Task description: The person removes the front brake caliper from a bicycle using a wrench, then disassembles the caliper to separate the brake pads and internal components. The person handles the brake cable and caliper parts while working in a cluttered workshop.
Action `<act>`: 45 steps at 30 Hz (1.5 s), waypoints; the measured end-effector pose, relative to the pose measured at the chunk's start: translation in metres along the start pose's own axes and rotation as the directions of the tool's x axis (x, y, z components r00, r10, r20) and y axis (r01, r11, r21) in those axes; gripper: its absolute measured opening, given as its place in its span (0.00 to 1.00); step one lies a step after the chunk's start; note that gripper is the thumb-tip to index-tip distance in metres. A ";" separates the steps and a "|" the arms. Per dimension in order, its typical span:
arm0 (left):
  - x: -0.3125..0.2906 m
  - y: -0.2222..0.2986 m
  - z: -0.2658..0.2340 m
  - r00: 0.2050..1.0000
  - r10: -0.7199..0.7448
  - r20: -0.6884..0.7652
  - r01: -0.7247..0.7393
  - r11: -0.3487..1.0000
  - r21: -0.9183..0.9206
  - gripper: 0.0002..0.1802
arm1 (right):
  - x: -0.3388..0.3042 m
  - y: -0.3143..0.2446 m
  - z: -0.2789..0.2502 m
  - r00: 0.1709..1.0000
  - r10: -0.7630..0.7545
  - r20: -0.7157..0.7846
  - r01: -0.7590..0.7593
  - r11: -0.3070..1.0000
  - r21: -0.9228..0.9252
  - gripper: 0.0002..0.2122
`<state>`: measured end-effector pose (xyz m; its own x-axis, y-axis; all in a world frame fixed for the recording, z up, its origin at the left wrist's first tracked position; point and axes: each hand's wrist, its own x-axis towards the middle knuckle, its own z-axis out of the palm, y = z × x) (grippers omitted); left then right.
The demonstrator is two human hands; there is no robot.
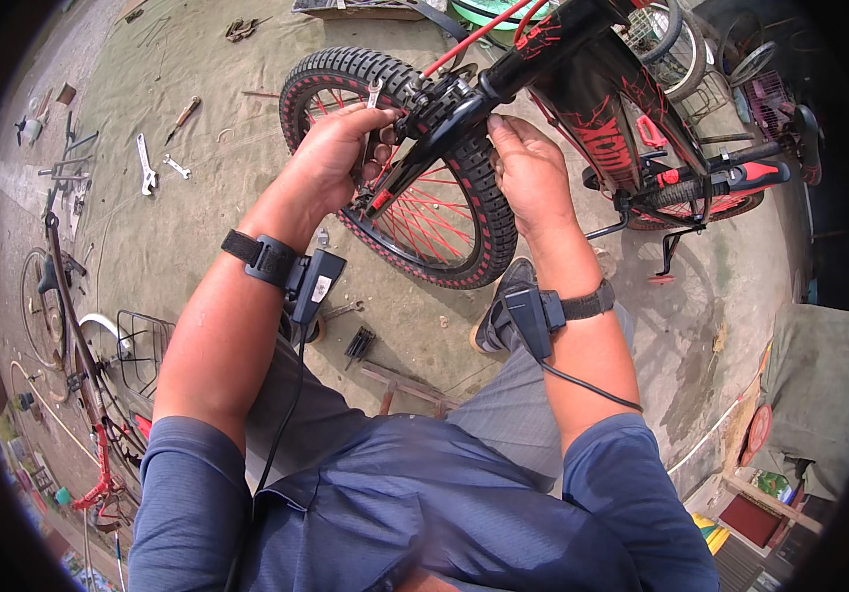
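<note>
A black and red bicycle stands before me, its front wheel [488, 252] with knobbly tyre and red spokes turned to the left. My left hand [340, 148] is closed at the left side of the black fork [424, 158], beside the front brake [434, 107]. A silver wrench [375, 91] pokes up from its fingers, the rest mostly hidden by the hand. On the fork's other side my right hand [533, 168] has its fingers curled, thumb and fingertips close to the fork by the tyre. What they pinch, if anything, is hidden.
On the green ground cloth at left lie an adjustable wrench [146, 166], a small wrench [178, 168] and a screwdriver [184, 116]. A black part [360, 342] lies near my feet, by a low wooden stool [405, 387]. Other bicycles [49, 286] stand at far left.
</note>
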<state>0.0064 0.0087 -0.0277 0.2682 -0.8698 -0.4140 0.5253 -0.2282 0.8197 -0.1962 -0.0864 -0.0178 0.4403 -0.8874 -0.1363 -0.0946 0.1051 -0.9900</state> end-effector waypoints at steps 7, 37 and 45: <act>0.001 0.001 -0.001 1.000 -0.002 0.008 0.001 0.997 0.071 0.05 | 0.000 0.000 0.001 1.000 0.003 0.000 -0.003 1.000 0.002 0.13; -0.016 0.025 -0.001 0.983 0.124 0.139 -0.161 0.939 0.303 0.09 | 0.006 0.010 -0.001 0.995 -0.098 -0.001 0.097 0.993 -0.060 0.13; -0.016 0.026 -0.002 0.979 0.153 0.138 -0.194 0.906 0.375 0.11 | -0.006 -0.009 0.002 0.933 -0.331 -0.143 0.237 0.863 -0.447 0.10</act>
<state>0.0169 0.0172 -0.0010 0.2312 -0.9465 -0.2253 0.1209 -0.2018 0.9719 -0.1962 -0.0808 -0.0077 0.3141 -0.9269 0.2057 -0.3759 -0.3204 -0.8695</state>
